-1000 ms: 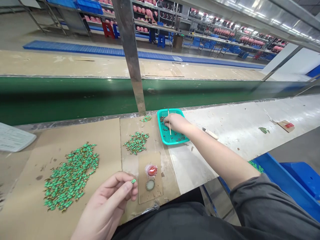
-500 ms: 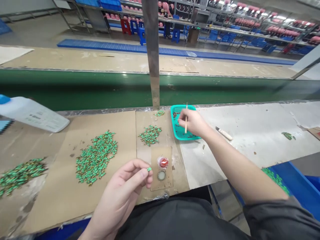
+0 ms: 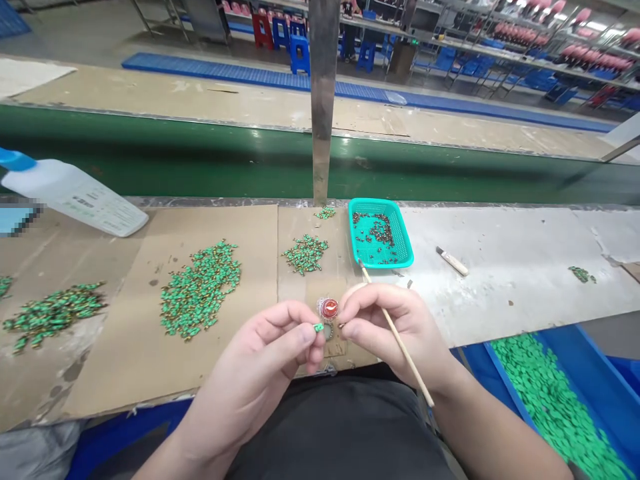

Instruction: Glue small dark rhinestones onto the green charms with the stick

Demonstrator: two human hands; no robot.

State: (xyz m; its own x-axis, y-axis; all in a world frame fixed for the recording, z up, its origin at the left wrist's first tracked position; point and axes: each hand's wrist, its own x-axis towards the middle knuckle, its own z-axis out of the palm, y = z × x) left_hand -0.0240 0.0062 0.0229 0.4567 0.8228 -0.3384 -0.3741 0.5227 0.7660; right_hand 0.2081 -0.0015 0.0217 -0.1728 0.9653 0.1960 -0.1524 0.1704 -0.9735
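Bench (image 3: pixel 125 300): cardboard-lined
Floor (image 3: pixel 90 30): stools (image 3: pixel 300 55), my 12 o'clock
Left hand (image 3: pixel 267 353): pinching green piece (image 3: pixel 319 327)
Right hand (image 3: pixel 413 320): gripping thin stick (image 3: pixel 403 348)

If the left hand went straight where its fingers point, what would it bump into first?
Probably the tiny dark bit that the right hand holds, then that hand itself. The cap shows in the gap but seems to lie lower, though depth is hard to judge.
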